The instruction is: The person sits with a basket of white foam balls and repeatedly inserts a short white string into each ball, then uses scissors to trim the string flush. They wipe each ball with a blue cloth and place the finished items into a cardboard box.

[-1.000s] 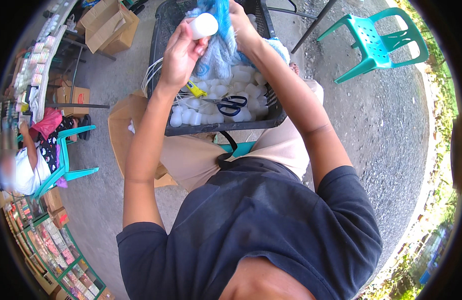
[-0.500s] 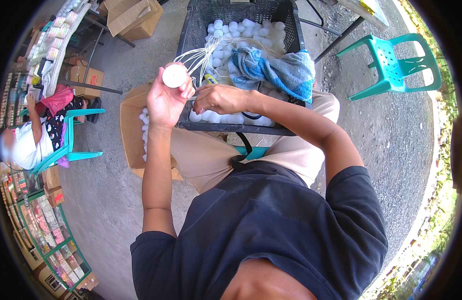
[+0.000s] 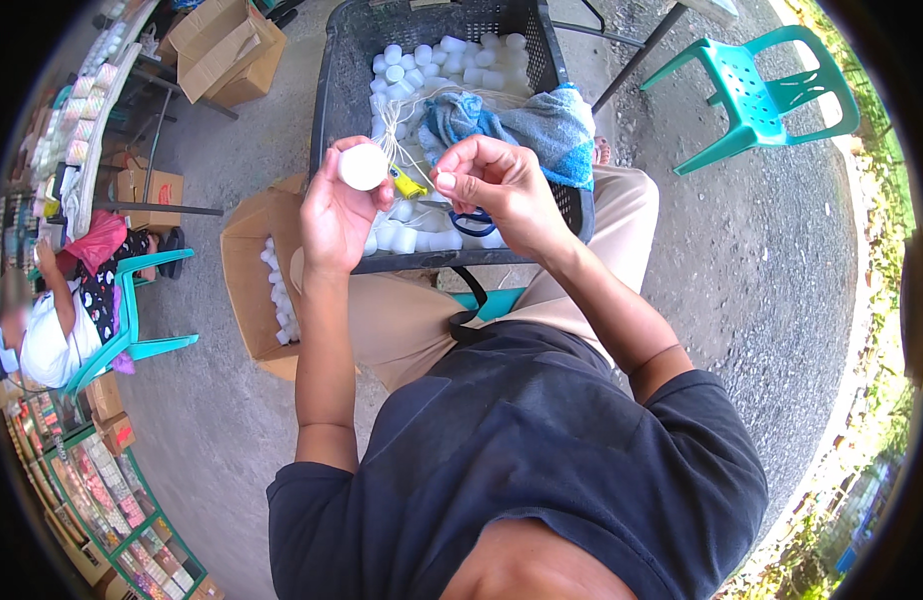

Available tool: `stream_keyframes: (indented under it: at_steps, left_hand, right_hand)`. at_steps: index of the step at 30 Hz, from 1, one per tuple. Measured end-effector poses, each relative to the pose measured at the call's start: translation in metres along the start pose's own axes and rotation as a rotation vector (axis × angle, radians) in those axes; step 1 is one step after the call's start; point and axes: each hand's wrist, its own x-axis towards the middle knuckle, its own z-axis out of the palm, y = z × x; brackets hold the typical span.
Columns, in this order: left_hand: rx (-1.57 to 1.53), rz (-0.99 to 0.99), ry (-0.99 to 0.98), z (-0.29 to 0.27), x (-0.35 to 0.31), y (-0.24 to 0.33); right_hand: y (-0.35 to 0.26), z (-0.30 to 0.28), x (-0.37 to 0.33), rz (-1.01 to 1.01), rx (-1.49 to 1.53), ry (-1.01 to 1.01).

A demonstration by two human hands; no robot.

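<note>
Over the lap, above the near wall of the black crate [image 3: 334,110], both hands work at one small job; left hand [image 3: 334,215] closed around a white round cap [image 3: 364,167], its flat face turned up toward the camera; right hand [image 3: 504,185] pinched shut, thumb and forefinger gripping a small white piece [image 3: 447,181], apparently the end of the white string [image 3: 394,135] that runs between the two hands, though this is too small to tell for sure. Crate holds many more white caps [image 3: 452,55], a blue towel [image 3: 522,120], a yellow item [image 3: 410,185] and blue-handled scissors [image 3: 474,222]; cardboard box [image 3: 252,265] with finished caps beside the left knee. For a clean result, judged from the pose: keep the cap steady, string taut, pinch close to the string's tip, hands near each other.
</note>
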Motion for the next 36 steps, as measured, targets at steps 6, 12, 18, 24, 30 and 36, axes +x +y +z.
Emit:
stream_keyframes:
  at_steps: [6, 12, 18, 24, 30, 36]
  left_hand:
    - [0.028, -0.014, 0.014, 0.006, -0.011, -0.010]
    - [0.017, 0.050, 0.121, 0.011, -0.020, -0.017]
    - [0.061, 0.117, 0.163, 0.004, -0.020, -0.016]
    - [0.153, 0.121, 0.127, 0.007, -0.025, -0.018]
    - [0.228, 0.143, 0.134, 0.009, -0.026, -0.017]
    - [0.311, 0.195, 0.157, 0.004, -0.027, -0.021]
  right_hand:
    - [0.004, 0.007, 0.005, -0.038, -0.098, 0.000]
    - [-0.006, 0.024, 0.015, -0.503, -0.602, -0.123]
    - [-0.001, 0.025, 0.013, -0.532, -0.653, 0.032]
    - [0.004, 0.024, 0.016, -0.563, -0.568, 0.079]
    - [0.006, 0.023, 0.016, -0.596, -0.651, 0.078]
    - [0.017, 0.020, 0.021, -0.622, -0.760, -0.018]
